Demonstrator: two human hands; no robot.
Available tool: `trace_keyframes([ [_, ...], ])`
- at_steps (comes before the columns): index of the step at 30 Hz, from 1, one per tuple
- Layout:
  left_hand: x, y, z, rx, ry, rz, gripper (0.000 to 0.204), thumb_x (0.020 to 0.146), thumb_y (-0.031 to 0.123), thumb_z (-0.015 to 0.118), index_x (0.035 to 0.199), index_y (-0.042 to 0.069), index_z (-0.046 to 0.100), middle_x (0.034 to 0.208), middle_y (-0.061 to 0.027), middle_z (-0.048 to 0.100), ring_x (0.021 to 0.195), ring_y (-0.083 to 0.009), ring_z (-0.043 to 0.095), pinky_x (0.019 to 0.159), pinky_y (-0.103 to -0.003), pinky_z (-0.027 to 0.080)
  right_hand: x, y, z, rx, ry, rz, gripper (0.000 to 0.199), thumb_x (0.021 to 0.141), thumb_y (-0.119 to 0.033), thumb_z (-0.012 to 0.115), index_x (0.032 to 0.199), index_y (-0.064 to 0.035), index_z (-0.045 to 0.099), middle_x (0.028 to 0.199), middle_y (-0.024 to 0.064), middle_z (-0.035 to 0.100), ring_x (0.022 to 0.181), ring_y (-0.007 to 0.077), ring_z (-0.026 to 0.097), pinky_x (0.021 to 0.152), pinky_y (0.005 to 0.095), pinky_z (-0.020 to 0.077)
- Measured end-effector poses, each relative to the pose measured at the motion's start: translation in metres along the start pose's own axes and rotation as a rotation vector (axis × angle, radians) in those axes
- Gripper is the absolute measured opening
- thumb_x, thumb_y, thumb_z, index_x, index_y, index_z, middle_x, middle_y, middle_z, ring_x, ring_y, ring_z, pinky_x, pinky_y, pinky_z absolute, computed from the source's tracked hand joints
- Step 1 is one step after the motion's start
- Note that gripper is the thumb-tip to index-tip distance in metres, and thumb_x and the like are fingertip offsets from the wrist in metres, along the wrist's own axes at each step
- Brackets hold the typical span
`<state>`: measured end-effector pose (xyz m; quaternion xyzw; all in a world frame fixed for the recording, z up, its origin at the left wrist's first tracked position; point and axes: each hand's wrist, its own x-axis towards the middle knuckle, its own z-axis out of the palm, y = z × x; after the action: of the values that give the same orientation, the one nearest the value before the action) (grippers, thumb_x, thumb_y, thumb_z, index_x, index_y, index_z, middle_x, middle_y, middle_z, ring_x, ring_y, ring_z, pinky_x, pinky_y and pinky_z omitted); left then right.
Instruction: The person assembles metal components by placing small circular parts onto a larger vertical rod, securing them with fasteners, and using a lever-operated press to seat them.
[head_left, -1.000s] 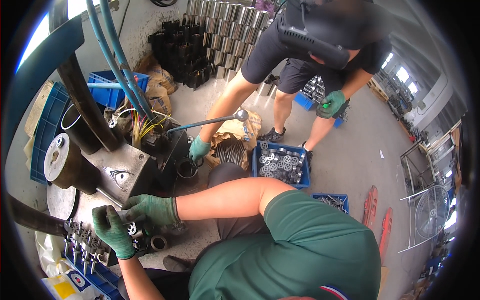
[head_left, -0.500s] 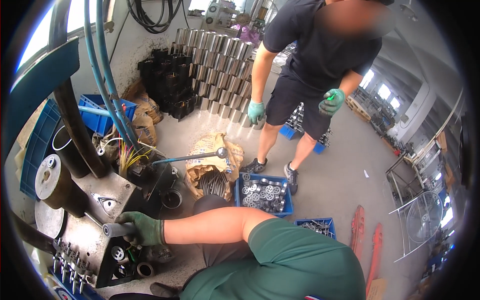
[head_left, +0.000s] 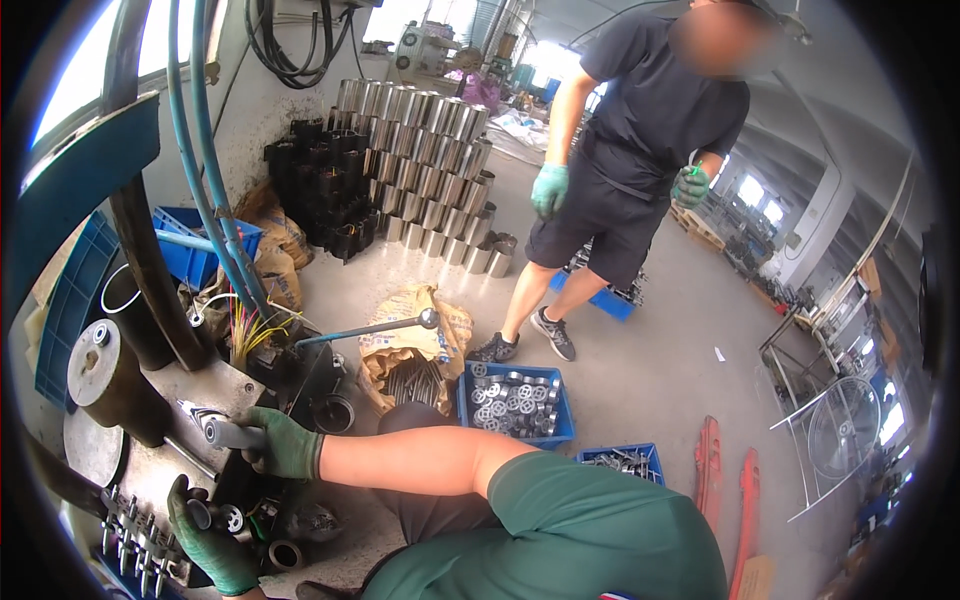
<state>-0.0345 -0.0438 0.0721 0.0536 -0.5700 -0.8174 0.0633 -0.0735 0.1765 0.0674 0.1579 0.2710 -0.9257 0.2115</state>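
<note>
Right hand (head_left: 285, 448) in green glove, grip closed around a grey handle (head_left: 228, 434) on the machine (head_left: 200, 400), left hand (head_left: 212, 545) curled on a small ring (head_left: 233, 518) below, co-worker (head_left: 640, 150) standing beyond blue crate (head_left: 515, 400)

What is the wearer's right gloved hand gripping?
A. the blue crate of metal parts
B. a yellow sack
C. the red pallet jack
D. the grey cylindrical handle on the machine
D: the right hand is wrapped around the grey cylindrical handle sticking out of the machine.
</note>
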Motion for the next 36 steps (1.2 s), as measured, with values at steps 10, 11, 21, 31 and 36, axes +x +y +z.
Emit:
trace_keyframes([
  [10, -0.023, 0.021, 0.016, 0.181, -0.207, 0.113, 0.045, 0.111, 0.036, 0.056, 0.14, 0.002, 0.063, 0.089, 0.0036, 0.056, 0.073, -0.0042, 0.045, 0.069, -0.02, 0.039, 0.014, -0.002, -0.011, 0.002, 0.05, -0.031, 0.027, 0.1, -0.039, 0.064, 0.104, -0.012, 0.066, 0.081, 0.0012, 0.067, 0.06, 0.0134, 0.061, 0.048, 0.0263, 0.048],
  [11, -0.023, 0.02, 0.015, 0.171, -0.211, 0.098, 0.045, 0.111, 0.036, 0.056, 0.14, 0.002, 0.064, 0.089, 0.0037, 0.056, 0.073, -0.0041, 0.045, 0.069, -0.02, 0.039, 0.014, -0.002, -0.012, 0.002, 0.039, -0.036, 0.027, 0.101, -0.039, 0.064, 0.103, -0.0123, 0.066, 0.08, 0.0008, 0.067, 0.059, 0.0131, 0.061, 0.048, 0.0263, 0.048],
  [21, -0.027, 0.021, 0.009, 0.218, -0.303, 0.084, 0.044, 0.111, 0.036, 0.054, 0.138, 0.004, 0.064, 0.099, 0.0008, 0.06, 0.084, -0.0083, 0.051, 0.081, -0.024, 0.043, 0.01, -0.001, -0.004, -0.049, 0.075, -0.063, 0.025, 0.102, -0.04, 0.063, 0.102, -0.0151, 0.068, 0.08, -0.0019, 0.067, 0.06, 0.0115, 0.058, 0.049, 0.0265, 0.0455],
  [31, -0.026, 0.015, 0.001, 0.206, -0.288, 0.082, 0.043, 0.109, 0.036, 0.057, 0.136, 0.004, 0.065, 0.1, 0.0004, 0.062, 0.082, -0.0077, 0.05, 0.076, -0.024, 0.041, -0.003, 0.0, 0.008, -0.064, 0.101, -0.078, 0.017, 0.103, -0.036, 0.06, 0.101, -0.0203, 0.067, 0.074, -0.0062, 0.063, 0.06, 0.0092, 0.057, 0.05, 0.0254, 0.0405],
  [36, -0.03, 0.012, 0.004, 0.25, -0.313, 0.11, 0.041, 0.11, 0.034, 0.053, 0.138, 0.005, 0.064, 0.102, 0.0012, 0.06, 0.084, -0.0082, 0.051, 0.079, -0.024, 0.042, -0.006, -0.001, 0.002, -0.059, 0.091, -0.072, 0.019, 0.103, -0.038, 0.061, 0.104, -0.0204, 0.068, 0.076, -0.0054, 0.064, 0.062, 0.0097, 0.057, 0.052, 0.0262, 0.0424],
])
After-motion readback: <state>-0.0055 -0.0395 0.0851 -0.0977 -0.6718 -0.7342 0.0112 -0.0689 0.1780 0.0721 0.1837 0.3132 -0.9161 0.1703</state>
